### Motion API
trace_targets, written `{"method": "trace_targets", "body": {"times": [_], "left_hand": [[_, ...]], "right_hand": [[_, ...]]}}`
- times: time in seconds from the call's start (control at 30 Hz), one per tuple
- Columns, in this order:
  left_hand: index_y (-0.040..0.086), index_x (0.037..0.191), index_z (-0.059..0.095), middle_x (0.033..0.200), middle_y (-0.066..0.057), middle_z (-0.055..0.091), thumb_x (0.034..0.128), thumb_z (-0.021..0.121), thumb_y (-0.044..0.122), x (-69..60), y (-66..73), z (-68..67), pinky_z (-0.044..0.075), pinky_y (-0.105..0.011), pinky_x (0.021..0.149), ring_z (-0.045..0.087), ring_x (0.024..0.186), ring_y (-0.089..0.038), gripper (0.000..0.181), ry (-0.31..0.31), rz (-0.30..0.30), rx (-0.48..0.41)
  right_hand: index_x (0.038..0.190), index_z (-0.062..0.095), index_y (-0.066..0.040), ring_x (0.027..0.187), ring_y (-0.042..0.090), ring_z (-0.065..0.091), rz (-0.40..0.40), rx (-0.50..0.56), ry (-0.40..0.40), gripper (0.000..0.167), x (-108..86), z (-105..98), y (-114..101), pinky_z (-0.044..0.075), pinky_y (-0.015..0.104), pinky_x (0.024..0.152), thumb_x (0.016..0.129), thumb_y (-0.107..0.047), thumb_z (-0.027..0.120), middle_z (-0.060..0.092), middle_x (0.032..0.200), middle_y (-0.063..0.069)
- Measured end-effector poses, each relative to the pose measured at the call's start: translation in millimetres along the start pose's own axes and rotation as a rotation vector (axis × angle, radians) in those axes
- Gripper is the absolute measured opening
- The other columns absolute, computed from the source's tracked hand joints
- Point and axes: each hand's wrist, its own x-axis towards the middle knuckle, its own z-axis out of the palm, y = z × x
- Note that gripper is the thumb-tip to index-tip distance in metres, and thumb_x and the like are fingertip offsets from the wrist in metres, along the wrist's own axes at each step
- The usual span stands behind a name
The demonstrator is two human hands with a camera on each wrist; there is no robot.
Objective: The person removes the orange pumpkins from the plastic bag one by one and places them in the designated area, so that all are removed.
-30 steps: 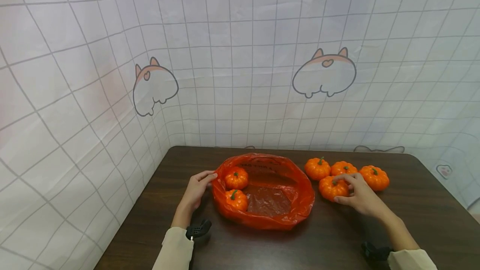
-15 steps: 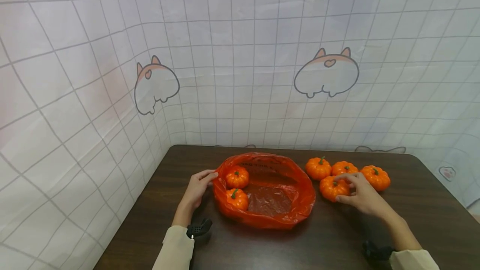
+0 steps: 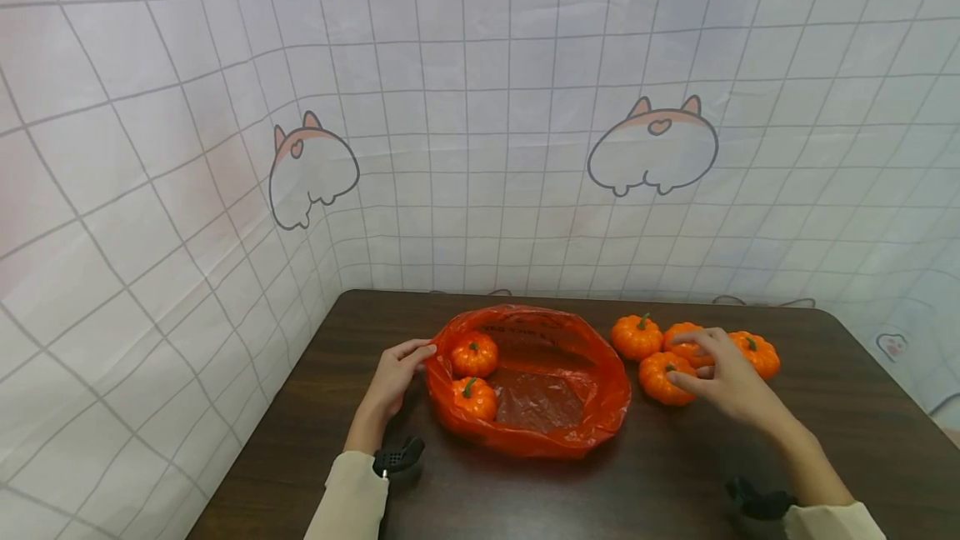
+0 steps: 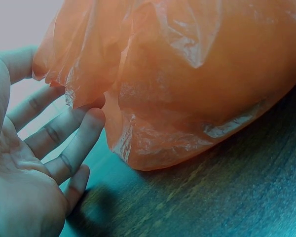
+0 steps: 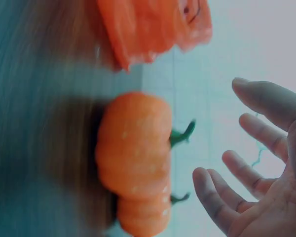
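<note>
An orange-red plastic bag [image 3: 525,440] stands with its mouth spread wide on the table. Two small pumpkins, one at the back [image 3: 474,354] and one in front [image 3: 474,398], lie inside its left part. My left hand [image 3: 392,380] pinches the bag's left rim; in the left wrist view the thumb and fingertips lie at the folded plastic [image 4: 89,64]. My right hand [image 3: 731,382] hovers just right of the nearest loose pumpkin [image 3: 662,379], fingers spread. The right wrist view has that hand [image 5: 266,187] apart from a green-stemmed pumpkin [image 5: 135,143], holding nothing.
Behind the near pumpkin sit three more: one at left [image 3: 636,337], one in the middle [image 3: 678,336], partly covered by my right hand, and one at right [image 3: 757,354]. The dark wooden table [image 3: 540,494] meets a grid-patterned cloth [image 3: 480,215] behind.
My right hand has let go of the near pumpkin and drawn up and slightly right, its fingers opening. That pumpkin stays on the table. The left hand and bag have not visibly moved.
</note>
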Motion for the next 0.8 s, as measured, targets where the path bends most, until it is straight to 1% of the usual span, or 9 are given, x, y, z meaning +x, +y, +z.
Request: {"method": "trace_targets", "body": {"times": [0.07,0.13,0.2,0.27,0.33,0.43,0.57,0.63,0.8], "left_hand": [[0.004,0.120,0.073,0.110,-0.006,0.072,0.0982,0.068,0.023,-0.1,0.6,-0.1,0.055,-0.029,0.084,0.067,0.088,-0.019,0.029,-0.001,-0.004,0.000],[0.004,0.120,0.073,0.110,-0.005,0.072,0.0982,0.068,0.024,0.3,0.4,-0.2,0.054,-0.028,0.084,0.067,0.088,-0.019,0.030,0.000,-0.003,0.003],[0.003,0.120,0.073,0.109,-0.005,0.072,0.0982,0.068,0.024,0.1,0.8,0.0,0.054,-0.029,0.084,0.066,0.088,-0.019,0.031,-0.002,-0.003,0.001],[0.003,0.120,0.073,0.107,-0.003,0.073,0.0983,0.068,0.024,-0.1,1.1,0.3,0.054,-0.029,0.083,0.066,0.087,-0.018,0.031,-0.004,-0.004,-0.002],[0.003,0.121,0.073,0.104,-0.002,0.073,0.0981,0.068,0.023,-1.1,2.0,0.5,0.055,-0.029,0.082,0.067,0.085,-0.018,0.031,-0.007,-0.009,-0.015],[0.002,0.121,0.072,0.101,-0.001,0.073,0.0982,0.068,0.022,-2.5,3.2,0.7,0.055,-0.030,0.082,0.067,0.083,-0.017,0.031,-0.009,-0.011,-0.027],[0.002,0.122,0.072,0.099,0.000,0.073,0.0978,0.068,0.021,-3.0,3.6,0.3,0.055,-0.030,0.081,0.067,0.081,-0.017,0.031,-0.005,-0.011,-0.037],[0.002,0.122,0.072,0.098,0.001,0.073,0.0978,0.069,0.022,-2.7,3.2,0.1,0.055,-0.030,0.081,0.067,0.081,-0.017,0.031,-0.005,-0.011,-0.037],[0.003,0.123,0.072,0.098,0.001,0.074,0.0981,0.069,0.023,-1.6,1.2,-0.1,0.055,-0.030,0.082,0.067,0.083,-0.017,0.032,-0.014,-0.015,-0.034]], "right_hand": [[0.134,0.058,-0.007,0.119,0.047,0.055,-0.039,0.014,0.014,0.045,0.3,2.5,-9.6,0.057,0.051,0.088,0.095,-0.024,0.075,0.046,0.131,0.022],[0.131,0.059,-0.010,0.120,0.045,0.055,-0.071,0.035,0.022,0.041,0.7,6.9,-19.1,0.057,0.052,0.089,0.095,-0.023,0.074,0.048,0.132,0.018],[0.130,0.060,-0.013,0.118,0.039,0.058,-0.101,0.050,0.028,0.039,1.0,12.6,-28.3,0.057,0.047,0.091,0.095,-0.022,0.074,0.052,0.131,0.013],[0.128,0.061,-0.015,0.114,0.029,0.060,-0.128,0.060,0.030,0.037,1.5,19.7,-37.1,0.058,0.040,0.090,0.094,-0.022,0.075,0.054,0.129,0.008],[0.128,0.062,-0.014,0.110,0.023,0.060,-0.161,0.070,0.025,0.037,2.7,27.8,-45.4,0.058,0.035,0.088,0.094,-0.021,0.076,0.057,0.126,0.006],[0.128,0.061,-0.016,0.106,0.020,0.061,-0.198,0.097,-0.006,0.038,5.7,41.2,-57.4,0.058,0.035,0.086,0.094,-0.020,0.076,0.058,0.126,0.006],[0.128,0.059,-0.025,0.105,0.019,0.062,-0.214,0.136,-0.059,0.038,11.6,59.5,-71.6,0.057,0.037,0.085,0.094,-0.024,0.075,0.057,0.128,0.003],[0.128,0.058,-0.029,0.108,0.016,0.060,-0.219,0.145,-0.071,0.038,15.0,67.9,-78.6,0.056,0.036,0.086,0.094,-0.027,0.076,0.057,0.129,0.000],[0.127,0.058,-0.031,0.112,0.015,0.059,-0.241,0.159,-0.100,0.039,23.9,85.2,-97.0,0.054,0.039,0.094,0.093,-0.029,0.077,0.058,0.129,-0.004]]}}
